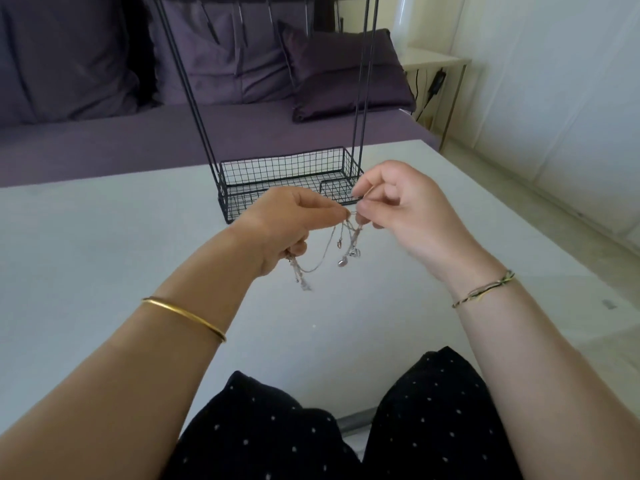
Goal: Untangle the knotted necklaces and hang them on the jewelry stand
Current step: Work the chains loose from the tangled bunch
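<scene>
Both hands are pinching the tangled necklaces [339, 242] in the air above the white table [104, 237], just in front of the black wire jewelry stand [281, 167]. My left hand [280, 223] is gripping the knot between thumb and forefinger, with its lower fingers curling round a dangling bunch of chain. My right hand [398, 209] is pinching the same knot from the opposite side. Pendants are hanging below.

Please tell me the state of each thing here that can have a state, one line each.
necklaces: tangled together, held in the air between both hands.
left hand: pinches the necklaces.
right hand: pinches the necklaces.
jewelry stand: upright on the table.
</scene>
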Tool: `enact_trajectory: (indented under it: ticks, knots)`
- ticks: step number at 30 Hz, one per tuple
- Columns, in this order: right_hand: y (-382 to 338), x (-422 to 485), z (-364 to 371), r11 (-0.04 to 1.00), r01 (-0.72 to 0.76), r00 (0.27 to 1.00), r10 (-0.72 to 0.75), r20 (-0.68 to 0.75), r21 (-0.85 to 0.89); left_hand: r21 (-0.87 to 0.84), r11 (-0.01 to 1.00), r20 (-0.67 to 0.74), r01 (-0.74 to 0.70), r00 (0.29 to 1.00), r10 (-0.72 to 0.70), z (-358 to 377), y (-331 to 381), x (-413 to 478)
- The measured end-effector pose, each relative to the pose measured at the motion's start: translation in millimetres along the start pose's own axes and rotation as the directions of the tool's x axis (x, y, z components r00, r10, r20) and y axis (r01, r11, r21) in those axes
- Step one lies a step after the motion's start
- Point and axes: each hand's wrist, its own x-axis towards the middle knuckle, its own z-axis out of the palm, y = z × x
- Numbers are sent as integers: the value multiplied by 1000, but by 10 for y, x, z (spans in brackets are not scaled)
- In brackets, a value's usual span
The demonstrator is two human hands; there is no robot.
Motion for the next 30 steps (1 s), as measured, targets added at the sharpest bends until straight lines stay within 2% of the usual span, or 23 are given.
enact_trajectory:
  ticks: [4,8,15,21,30]
  knots:
    - [-127,-66,57,981,-91,994,98,-38,169,104,994,-22,-14,1000,17,-52,174,-115]
    - [-182,-126,117,903,-194,979,203,16,382,78,997,-29,-20,999,22,-80,202,-192]
    - [-50,-131,153,876,-290,957,262,124,386,-6,1000,34,17,999,-17,-77,20,-138]
    - [182,-43,240,854,-439,895,389,217,278,103,994,97,45,994,-55,-72,-161,53]
    - [307,53,314,757,-557,828,477,294,341,245,969,129,-21,992,-12,-44,-265,168]
